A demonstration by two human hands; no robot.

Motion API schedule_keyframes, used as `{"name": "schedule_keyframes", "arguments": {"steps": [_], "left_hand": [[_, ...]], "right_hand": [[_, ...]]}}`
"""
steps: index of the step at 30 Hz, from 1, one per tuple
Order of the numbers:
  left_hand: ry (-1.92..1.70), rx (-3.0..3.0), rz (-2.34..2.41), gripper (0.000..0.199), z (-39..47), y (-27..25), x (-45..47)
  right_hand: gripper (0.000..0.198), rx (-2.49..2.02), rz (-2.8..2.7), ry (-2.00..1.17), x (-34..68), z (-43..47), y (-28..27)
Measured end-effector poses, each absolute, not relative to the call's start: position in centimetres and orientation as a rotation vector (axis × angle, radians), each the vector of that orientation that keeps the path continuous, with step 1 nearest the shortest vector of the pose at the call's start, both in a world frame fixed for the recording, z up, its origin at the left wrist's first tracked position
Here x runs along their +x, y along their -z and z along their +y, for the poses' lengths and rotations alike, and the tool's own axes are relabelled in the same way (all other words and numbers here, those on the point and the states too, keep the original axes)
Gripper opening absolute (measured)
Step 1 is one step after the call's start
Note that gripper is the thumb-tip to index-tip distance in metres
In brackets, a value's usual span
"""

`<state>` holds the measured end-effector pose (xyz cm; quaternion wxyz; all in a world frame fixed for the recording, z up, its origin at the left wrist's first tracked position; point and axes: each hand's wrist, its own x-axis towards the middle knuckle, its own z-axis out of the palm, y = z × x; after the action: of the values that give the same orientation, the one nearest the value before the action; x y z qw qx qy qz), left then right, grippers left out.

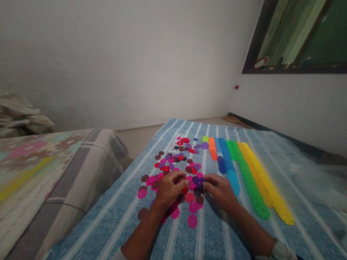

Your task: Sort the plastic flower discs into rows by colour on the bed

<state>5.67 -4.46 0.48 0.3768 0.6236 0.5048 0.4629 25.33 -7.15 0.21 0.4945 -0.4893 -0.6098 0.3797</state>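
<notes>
My right hand point(220, 190) pinches a purple flower-shaped disc point(197, 180) between thumb and fingertips, just above the loose pile. Across from it, my left hand point(170, 189) has its fingers curled toward the thumb; whatever lies between them is too small to make out. Under and around both hands lie scattered notched plastic discs in pink, red, purple, brown and black, such as a pink disc point(192, 221) near me and a brown disc point(145, 178) at the left. Part of the pile is hidden beneath my left hand and forearm.
Right of the pile run rows of overlapping discs: orange point(213, 148), dark blue point(221, 165), light blue point(233, 182), green point(251, 189) and yellow point(267, 182). A blue striped cloth point(108, 220) covers the table. Clear plastic point(317, 180) lies at right; a fabric-covered surface point(67, 173) stands left.
</notes>
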Motion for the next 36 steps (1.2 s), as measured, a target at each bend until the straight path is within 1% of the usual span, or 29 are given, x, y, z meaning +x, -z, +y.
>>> {"name": "schedule_keyframes", "arguments": {"steps": [5,9,13,22,31,36], "left_hand": [[-1.315,1.696,1.555,0.020,-3.4,-0.8,4.1],[-1.333,1.779,1.601,0.023,-3.3,-1.2,3.6],[-1.364,1.819,1.623,0.022,-3.4,-1.4,3.5],[-1.378,1.805,1.639,0.021,-3.0,-0.7,2.6],[-1.346,1.806,1.652,0.022,-2.9,-0.7,2.5],[-1.339,1.812,1.667,0.021,-3.0,-0.6,2.3]], "right_hand": [[0.019,-1.391,-1.774,-0.448,29.1,-1.4,-3.0],[0.023,-1.752,-1.920,-0.069,30.8,4.7,-5.2],[0.030,-1.965,-2.174,0.159,30.5,9.0,-5.7],[0.034,-2.016,-2.366,0.175,29.5,12.6,-4.0],[0.033,-2.048,-2.401,0.252,29.7,13.1,-3.7],[0.035,-2.006,-2.419,0.312,29.6,12.8,-3.9]]}}
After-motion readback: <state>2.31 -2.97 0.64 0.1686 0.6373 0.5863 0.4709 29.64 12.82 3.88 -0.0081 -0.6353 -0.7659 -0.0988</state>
